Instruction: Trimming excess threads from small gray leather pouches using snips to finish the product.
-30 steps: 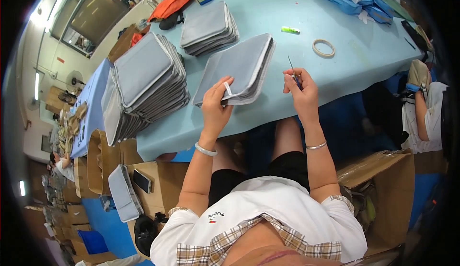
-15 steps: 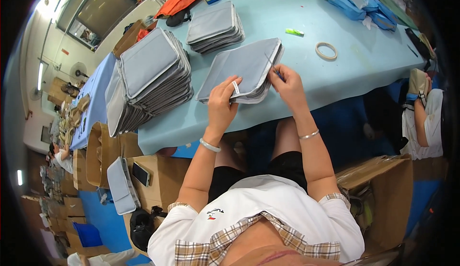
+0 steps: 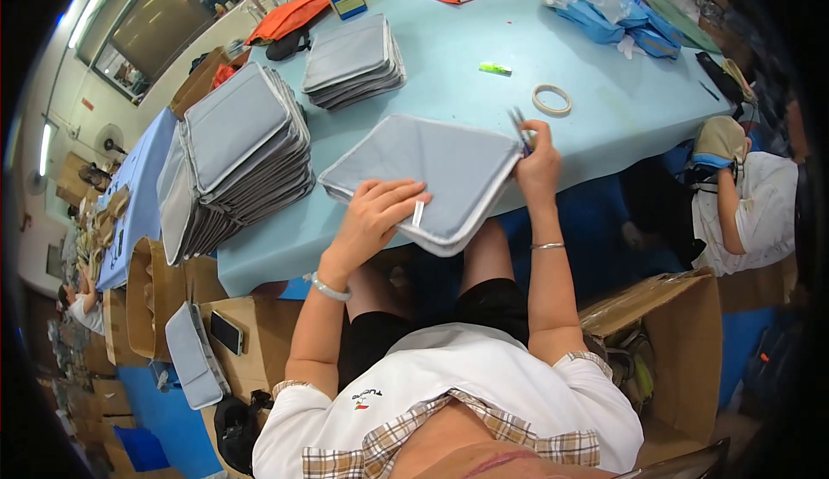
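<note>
The grey pouch (image 3: pixel 432 164) juts past the worktop's (image 3: pixel 449 65) near edge, its near-left side gripped by the left hand (image 3: pixel 373 217), fingers across the top beside a white tag (image 3: pixel 418 213). The right hand (image 3: pixel 540 164), closed around snips (image 3: pixel 517 120), is at its right corner; whether they touch is unclear.

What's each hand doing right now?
Left hand: holding the grey case by its edge.
Right hand: closed around small scissors, beside the case's right corner.
</note>
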`<state>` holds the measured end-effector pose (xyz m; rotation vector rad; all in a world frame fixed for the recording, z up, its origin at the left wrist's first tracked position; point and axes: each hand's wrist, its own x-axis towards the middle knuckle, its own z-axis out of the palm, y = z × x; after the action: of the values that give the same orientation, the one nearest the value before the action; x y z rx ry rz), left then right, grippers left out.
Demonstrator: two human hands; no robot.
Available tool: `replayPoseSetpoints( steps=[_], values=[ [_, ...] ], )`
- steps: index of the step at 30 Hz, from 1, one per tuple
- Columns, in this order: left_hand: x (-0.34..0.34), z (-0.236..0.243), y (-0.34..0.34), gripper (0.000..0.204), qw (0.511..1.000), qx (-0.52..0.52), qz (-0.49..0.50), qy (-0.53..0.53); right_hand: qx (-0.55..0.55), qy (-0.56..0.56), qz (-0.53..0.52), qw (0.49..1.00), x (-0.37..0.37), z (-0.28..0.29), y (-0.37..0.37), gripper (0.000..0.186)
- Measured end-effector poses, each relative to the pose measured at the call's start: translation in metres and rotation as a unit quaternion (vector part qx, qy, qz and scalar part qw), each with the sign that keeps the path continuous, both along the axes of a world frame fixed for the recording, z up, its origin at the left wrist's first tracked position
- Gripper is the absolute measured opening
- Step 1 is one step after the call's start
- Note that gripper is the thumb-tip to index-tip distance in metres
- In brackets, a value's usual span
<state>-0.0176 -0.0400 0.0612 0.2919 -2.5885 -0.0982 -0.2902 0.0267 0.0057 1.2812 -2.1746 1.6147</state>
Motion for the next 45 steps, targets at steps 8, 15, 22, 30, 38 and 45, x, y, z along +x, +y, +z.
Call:
replayPoseSetpoints(
  steps=[8,15,22,30,38,45],
  values=[
    [0.010,0.013,-0.029,0.049,0.988,-0.074,0.023,0.135,-0.019,-0.199,0.208,0.957,0.010,0.001,0.030,0.027],
    [-0.064,-0.043,0.027,0.099,0.860,0.440,0.054,0.251,-0.206,-0.236,0.184,0.932,0.087,0.008,0.017,0.012],
    [-0.030,-0.006,0.002,0.036,0.825,0.456,0.167,0.289,-0.263,-0.460,0.148,0.835,0.048,0.031,0.024,0.018],
    [0.045,0.060,-0.041,0.031,0.951,-0.004,0.137,0.278,-0.374,-0.208,0.112,0.897,-0.086,0.095,0.061,0.023],
    [0.080,-0.028,-0.004,0.028,0.964,-0.050,0.137,0.222,-0.330,-0.365,0.168,0.854,-0.083,-0.007,0.084,0.025],
    [0.107,-0.075,0.024,0.049,0.963,0.193,0.190,0.013,0.003,-0.393,0.139,0.909,-0.065,-0.065,0.101,0.036]
  ],
)
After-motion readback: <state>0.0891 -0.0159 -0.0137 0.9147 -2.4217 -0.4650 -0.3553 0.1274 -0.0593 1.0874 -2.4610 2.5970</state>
